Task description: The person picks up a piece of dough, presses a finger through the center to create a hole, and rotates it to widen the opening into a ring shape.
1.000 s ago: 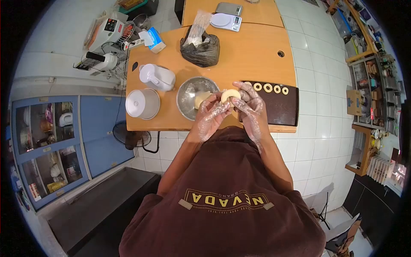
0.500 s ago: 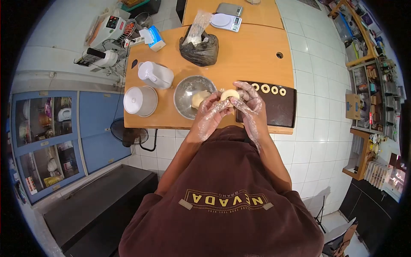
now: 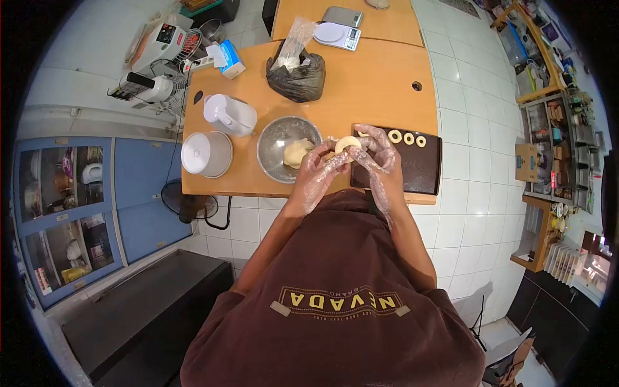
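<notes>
A pale ring of dough is pinched between my two floury hands, above the table's front edge. My left hand grips its left side with thumb and fingers. On the other side my right hand closes round it, the thumb meeting the ring's lower edge. Just left of them stands a metal bowl with a lump of dough inside. Behind my right hand lies a dark baking tray, where several small dough rings sit in a row along the far side, partly covered by my fingers.
A white pitcher and a lidded white tub stand left of the bowl. Farther back are a black plastic bag, a blue-and-white box and a kitchen scale. A fan is below the table's left edge.
The view has shifted slightly, so the table and its things appear a little farther left. Both hands keep hold of the dough ring, with only small finger movements.
</notes>
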Tool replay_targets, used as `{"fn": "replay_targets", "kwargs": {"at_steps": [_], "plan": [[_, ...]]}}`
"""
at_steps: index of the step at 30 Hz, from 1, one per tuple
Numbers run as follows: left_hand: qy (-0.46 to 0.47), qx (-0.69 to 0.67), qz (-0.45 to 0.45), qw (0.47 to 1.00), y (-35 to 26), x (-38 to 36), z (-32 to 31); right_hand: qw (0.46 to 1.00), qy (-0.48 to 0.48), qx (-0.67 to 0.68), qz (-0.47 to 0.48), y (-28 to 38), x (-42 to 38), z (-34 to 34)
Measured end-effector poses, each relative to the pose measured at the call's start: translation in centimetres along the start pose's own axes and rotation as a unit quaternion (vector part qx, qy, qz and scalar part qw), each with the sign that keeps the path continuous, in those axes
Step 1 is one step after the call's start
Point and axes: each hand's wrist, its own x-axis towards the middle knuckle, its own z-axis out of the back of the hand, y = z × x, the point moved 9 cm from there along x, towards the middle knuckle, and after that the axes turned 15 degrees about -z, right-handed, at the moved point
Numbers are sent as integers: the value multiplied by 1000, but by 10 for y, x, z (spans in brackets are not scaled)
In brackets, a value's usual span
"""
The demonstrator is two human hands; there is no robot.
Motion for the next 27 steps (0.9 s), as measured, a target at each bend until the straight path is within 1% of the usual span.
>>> {"fn": "replay_targets", "kwargs": {"at_steps": [2, 8, 11, 14, 17, 20, 23, 25, 27], "plan": [[-23, -12, -22, 999, -7, 3, 5, 1000, 8, -2, -14, -5, 1, -2], [-11, 30, -41, 999, -21, 9, 8, 999, 8, -47, -14, -5, 6, -13], [-4, 153, -18, 988, -28, 12, 8, 999, -3, -54, -7, -5, 11, -10], [9, 157, -38, 987, -28, 14, 8, 999, -18, -35, 0, -4, 12, -9], [-19, 141, -46, 989, -33, 15, 4, 1000, -16, -10, -2, -5, 13, -11], [-18, 146, -75, 986, -34, 19, 9, 1000, -6, -6, -5, -7, 14, -10], [-11, 149, -82, 985, -39, 23, 10, 1000, -5, -16, -9, -8, 16, -10], [-16, 167, -67, 983, -41, 23, 7, 1000, -2, -8, -10, -8, 17, -10], [-7, 182, -62, 981, -40, 23, 4, 1000, -20, -1, -4, -6, 18, -6]]}}
